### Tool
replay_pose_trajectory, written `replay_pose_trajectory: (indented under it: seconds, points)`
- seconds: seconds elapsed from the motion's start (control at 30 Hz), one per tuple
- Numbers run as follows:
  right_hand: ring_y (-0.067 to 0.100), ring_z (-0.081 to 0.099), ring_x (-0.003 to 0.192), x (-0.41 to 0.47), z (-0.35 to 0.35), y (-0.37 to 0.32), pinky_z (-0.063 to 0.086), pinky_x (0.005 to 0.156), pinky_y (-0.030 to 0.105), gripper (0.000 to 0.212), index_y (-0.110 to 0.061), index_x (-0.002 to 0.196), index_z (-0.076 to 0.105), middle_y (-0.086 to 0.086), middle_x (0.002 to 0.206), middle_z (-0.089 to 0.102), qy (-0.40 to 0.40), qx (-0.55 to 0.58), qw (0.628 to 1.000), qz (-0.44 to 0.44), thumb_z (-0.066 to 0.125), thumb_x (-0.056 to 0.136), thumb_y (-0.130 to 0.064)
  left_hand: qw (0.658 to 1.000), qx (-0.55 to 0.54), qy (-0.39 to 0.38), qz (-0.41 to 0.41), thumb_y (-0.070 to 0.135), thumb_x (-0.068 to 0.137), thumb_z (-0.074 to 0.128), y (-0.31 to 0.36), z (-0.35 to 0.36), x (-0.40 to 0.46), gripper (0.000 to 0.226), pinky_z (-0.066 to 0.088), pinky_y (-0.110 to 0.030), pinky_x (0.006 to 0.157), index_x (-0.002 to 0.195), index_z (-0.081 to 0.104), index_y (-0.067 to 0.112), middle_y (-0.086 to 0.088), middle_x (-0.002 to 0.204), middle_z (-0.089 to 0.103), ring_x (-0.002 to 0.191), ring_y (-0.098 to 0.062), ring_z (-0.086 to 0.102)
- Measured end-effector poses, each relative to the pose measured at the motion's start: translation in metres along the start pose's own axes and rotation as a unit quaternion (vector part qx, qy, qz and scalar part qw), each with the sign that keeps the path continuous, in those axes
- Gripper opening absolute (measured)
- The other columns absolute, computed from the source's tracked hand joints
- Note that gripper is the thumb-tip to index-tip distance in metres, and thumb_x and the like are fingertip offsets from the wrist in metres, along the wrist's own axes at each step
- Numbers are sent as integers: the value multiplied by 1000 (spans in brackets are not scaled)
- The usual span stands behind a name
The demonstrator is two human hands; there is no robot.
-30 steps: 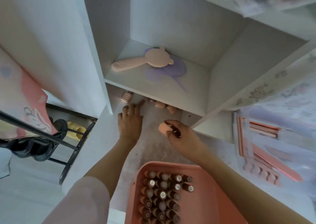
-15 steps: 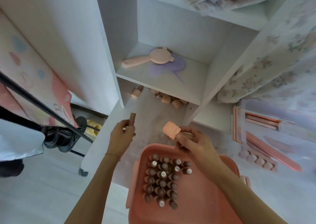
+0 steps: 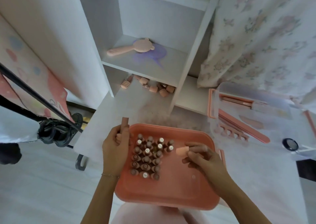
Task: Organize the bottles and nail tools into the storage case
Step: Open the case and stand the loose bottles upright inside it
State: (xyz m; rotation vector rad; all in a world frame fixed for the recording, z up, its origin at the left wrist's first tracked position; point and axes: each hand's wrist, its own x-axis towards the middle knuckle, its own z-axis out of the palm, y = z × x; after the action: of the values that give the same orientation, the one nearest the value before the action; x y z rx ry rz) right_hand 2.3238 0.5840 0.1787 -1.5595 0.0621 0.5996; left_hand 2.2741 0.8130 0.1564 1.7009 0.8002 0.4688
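A pink storage case (image 3: 171, 194) lies in front of me with several brown nail polish bottles (image 3: 150, 157) standing in rows in its left half. My left hand (image 3: 114, 148) grips a brown bottle (image 3: 124, 123) at the case's left rim, its cap pointing up. Over the case's right half, my right hand (image 3: 201, 159) pinches a bottle with a pale pink block-shaped cap (image 3: 182, 150), tilted toward the rows. More bottles and pink caps (image 3: 153, 86) lie loose on the lowest shelf of the white cabinet (image 3: 186, 73).
A pink brush (image 3: 131, 48) and a purple one lie on the shelf above. To the right, a clear lid with pink trim (image 3: 212, 104) holds nail files and toe separators (image 3: 232, 134). A floral cloth hangs at upper right; a black-framed rack stands left.
Both hands pulled back from the lowest shelf, each with a bottle. The left one came to the case's left rim; the right one lowered its bottle over the case.
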Motion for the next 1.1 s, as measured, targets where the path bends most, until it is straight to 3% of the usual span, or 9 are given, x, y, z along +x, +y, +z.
replay_pose_trajectory:
  seconds: [0.13,0.23,0.33,0.5,0.7,0.77,0.9,1.1]
  points:
    - [10,63,69,9,-1,34,49,64,21,7,-20,83,58,-4,90,63,28,-251,967,1,62,84,-15,1000,24,11,14,32,92,50,-6,2,-2,14,39,-4,60,85,61,29,14,71,63,68,6,57]
    - [10,57,79,21,6,56,43,75,20,10,-17,91,55,-2,97,56,17,-337,941,-4,60,84,-12,998,47,14,24,31,92,49,-9,7,-2,15,37,-5,60,90,61,24,11,75,63,73,-1,58]
    - [21,56,84,30,14,69,42,81,25,16,-10,98,55,5,110,47,8,-389,921,-8,56,83,-6,998,57,21,27,32,92,49,-10,10,-2,20,37,-10,62,93,63,18,5,77,64,74,-5,58]
    - [30,57,91,38,21,76,42,83,28,20,-6,103,55,11,115,46,16,-396,918,5,55,83,-5,998,50,29,28,34,92,48,-12,7,-4,20,37,-5,61,94,62,19,8,77,64,74,-1,58]
    - [21,52,83,40,22,80,35,72,22,22,-5,101,49,13,109,50,47,-365,930,14,59,81,-5,998,53,27,34,33,92,48,-12,9,-5,20,35,1,57,92,61,18,13,71,61,70,11,55]
    - [17,50,81,41,23,82,34,71,22,19,-6,97,50,13,107,52,54,-365,929,13,60,81,-6,998,55,24,36,33,92,48,-13,10,-5,21,35,1,57,92,62,17,13,71,61,70,11,55]
    - [25,58,88,44,29,83,41,75,27,16,-13,87,47,12,100,58,59,-343,937,13,61,81,-8,997,55,24,40,33,91,49,-14,10,-4,22,36,0,58,92,63,16,13,69,61,69,9,55]
    - [21,57,81,48,38,88,40,68,25,17,-13,84,48,10,91,61,78,-316,945,14,65,79,-11,998,51,23,43,33,91,49,-14,9,-4,23,38,-1,59,93,63,16,11,70,62,69,7,56]
